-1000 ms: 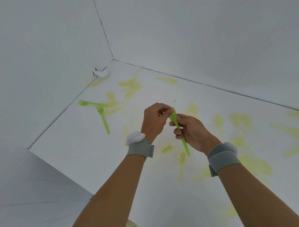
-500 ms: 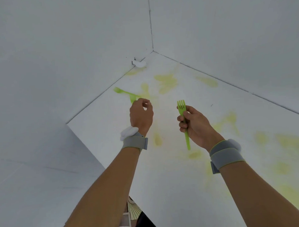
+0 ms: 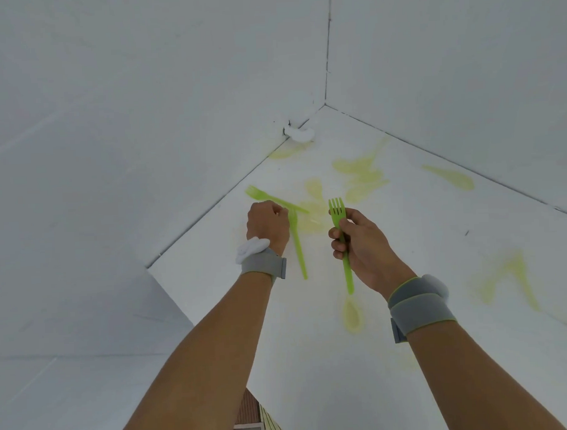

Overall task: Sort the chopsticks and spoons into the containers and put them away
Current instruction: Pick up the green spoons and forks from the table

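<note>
My right hand (image 3: 364,243) grips a green plastic fork (image 3: 336,209) by its handle, tines up, above the white table (image 3: 429,387). Two more green forks lie crossed on the table near the left wall: one (image 3: 299,253) points its handle toward me, the other (image 3: 258,194) lies slanted behind it. My left hand (image 3: 266,227) is over the spot where they cross, with its fingers curled down at the head of the nearer fork. The fingertips are hidden behind the back of the hand. No containers, chopsticks or spoons are in view.
White walls close in the table on the left (image 3: 127,156) and at the back (image 3: 464,77), meeting in a corner. A small white lump (image 3: 301,134) sits in that corner. Yellow-green stains (image 3: 361,172) mark the tabletop. The table's near-left edge drops off by my left forearm.
My left hand let go of the fork's tines and moved left and forward to the two crossed forks. My right hand kept the fork and turned it upright. The view swung left.
</note>
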A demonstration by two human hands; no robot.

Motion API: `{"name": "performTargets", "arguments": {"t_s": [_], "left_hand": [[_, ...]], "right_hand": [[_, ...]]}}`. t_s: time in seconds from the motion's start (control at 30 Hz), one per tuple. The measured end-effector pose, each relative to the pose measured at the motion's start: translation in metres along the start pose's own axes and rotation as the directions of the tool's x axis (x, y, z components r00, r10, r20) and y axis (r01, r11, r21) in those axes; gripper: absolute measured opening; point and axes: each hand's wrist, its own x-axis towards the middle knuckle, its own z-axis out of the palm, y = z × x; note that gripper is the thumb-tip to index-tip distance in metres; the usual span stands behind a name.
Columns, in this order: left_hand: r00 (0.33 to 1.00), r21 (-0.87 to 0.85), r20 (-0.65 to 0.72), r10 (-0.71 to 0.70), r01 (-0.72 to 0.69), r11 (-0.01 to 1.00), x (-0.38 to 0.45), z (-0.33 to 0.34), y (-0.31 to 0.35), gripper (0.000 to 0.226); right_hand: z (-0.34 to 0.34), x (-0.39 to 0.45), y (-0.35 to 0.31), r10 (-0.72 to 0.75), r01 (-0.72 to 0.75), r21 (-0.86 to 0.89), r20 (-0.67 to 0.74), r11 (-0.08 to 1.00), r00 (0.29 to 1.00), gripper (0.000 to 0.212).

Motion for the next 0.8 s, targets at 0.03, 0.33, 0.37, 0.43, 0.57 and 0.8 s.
{"name": "performTargets", "arguments": {"t_s": [0.03,0.33,0.37,0.43,0.57,0.8], "left_hand": [[1.000,-0.007,0.009,-0.007,0.007,1.000,-0.003,-0.001,0.002,0.015],[0.951,-0.310,0.137,0.277,-0.225,0.924,-0.005,-0.024,0.023,0.007],[0.945,-0.363,0.146,0.291,-0.223,0.905,-0.008,-0.025,0.026,0.007],[0.935,-0.458,0.172,0.310,-0.203,0.865,-0.013,-0.024,0.033,0.008],[0.944,-0.555,0.176,0.278,-0.138,0.820,-0.024,-0.014,0.046,0.009],[0.966,-0.630,0.117,0.230,-0.106,0.769,-0.039,-0.001,0.048,0.008]], "right_hand": [[0.001,0.001,0.000,0.003,-0.003,-0.005,-0.006,1.000,1.000,0.033],[0.015,0.010,-0.011,-0.061,0.052,-0.094,-0.092,0.994,0.994,0.031],[0.016,0.009,-0.011,-0.063,0.053,-0.095,-0.106,0.994,0.992,0.031],[0.016,0.007,-0.011,-0.062,0.055,-0.063,-0.116,0.996,0.991,0.029],[0.018,-0.001,-0.012,-0.060,0.065,0.059,-0.081,0.996,0.995,0.025],[0.017,-0.008,-0.014,-0.007,0.004,0.176,0.015,0.984,1.000,0.031]]}}
